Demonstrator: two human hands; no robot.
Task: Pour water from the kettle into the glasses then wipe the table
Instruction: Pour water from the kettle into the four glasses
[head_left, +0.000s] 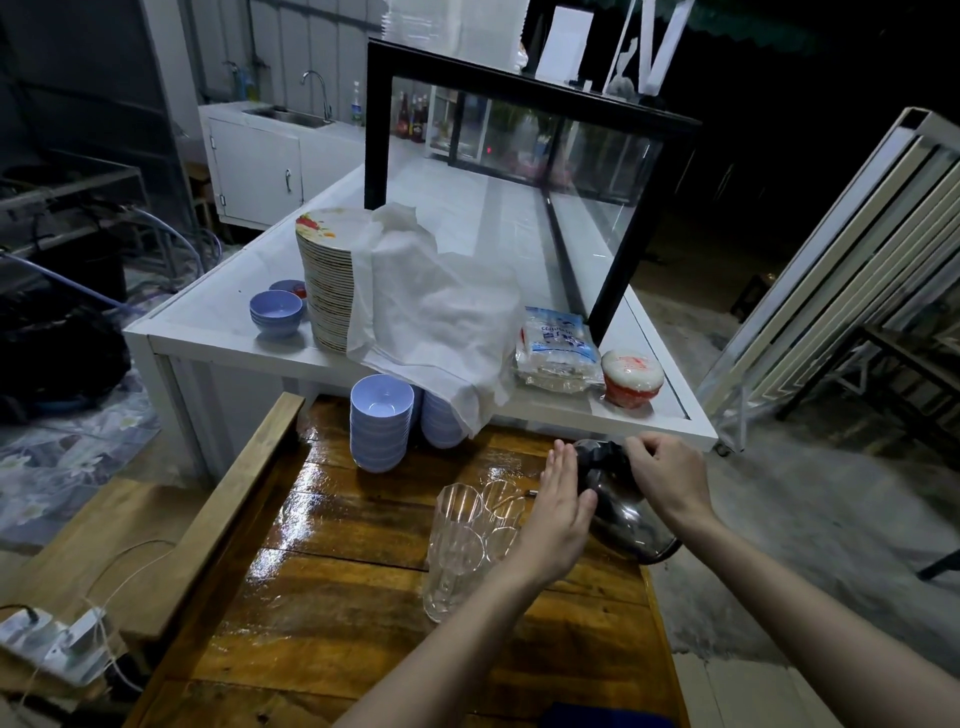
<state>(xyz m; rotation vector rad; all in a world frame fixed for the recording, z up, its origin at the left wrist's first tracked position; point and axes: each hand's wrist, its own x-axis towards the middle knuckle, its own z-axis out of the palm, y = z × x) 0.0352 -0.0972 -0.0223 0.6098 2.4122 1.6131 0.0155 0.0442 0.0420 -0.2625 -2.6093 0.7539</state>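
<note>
the steel kettle (626, 519) stands between the two hands, at the right edge of the wet wooden desk (363, 597). the right hand (670, 473) comes over it from the right, fingers curled down onto its dark top, gripping there; whether that is the handle or the lid i cannot tell. the left hand (558, 512) is flat, fingers straight and together, its palm turned to the kettle's left flank, holding nothing; touching or just beside, i cannot tell. under and left of the left wrist stands a tight cluster of clear ribbed glasses (462, 545), upright, mouths up.

on the white desk (218, 317) beyond the hands, a plastic packet (556, 348) carries blue print and a red and white tub (631, 376) carries red print, both too blurred to read.

the kettle sits on its base, long axis upright, dark top towards the far side. its spout is hidden behind the left hand, so its heading cannot be told.

beyond the left hand are stacked lilac bowls (382, 426), and a white cloth (436, 312) draped beside a stack of plates (324, 280).
</note>
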